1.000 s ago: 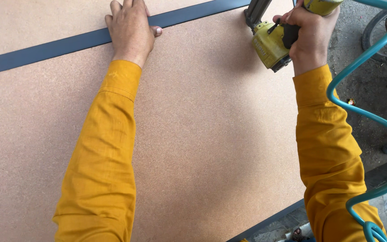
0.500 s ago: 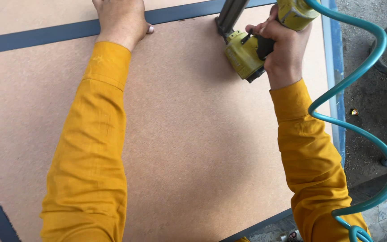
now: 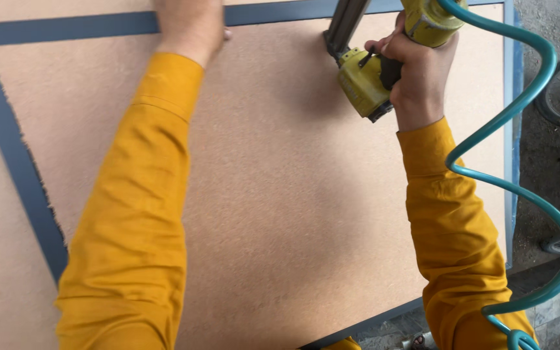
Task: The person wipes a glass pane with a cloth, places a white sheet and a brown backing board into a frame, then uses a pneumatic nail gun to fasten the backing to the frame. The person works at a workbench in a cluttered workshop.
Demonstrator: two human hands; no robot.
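Light: bright, even daylight; no glare on the matte board (image 3: 280,214)
Shadows: soft, faint ones on the board just beside the yellow sleeves (image 3: 131,214) and under the nail gun (image 3: 364,81)
Focus: sharp across the board; its grain reads clearly
Blur: slight on the left hand (image 3: 189,26) at the board's far edge
Edges: mild bending of the board's blue trim (image 3: 17,168)

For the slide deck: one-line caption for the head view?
Left hand presses on a brown board at its blue frame while the right hand grips a yellow nail gun with coiled teal hose.
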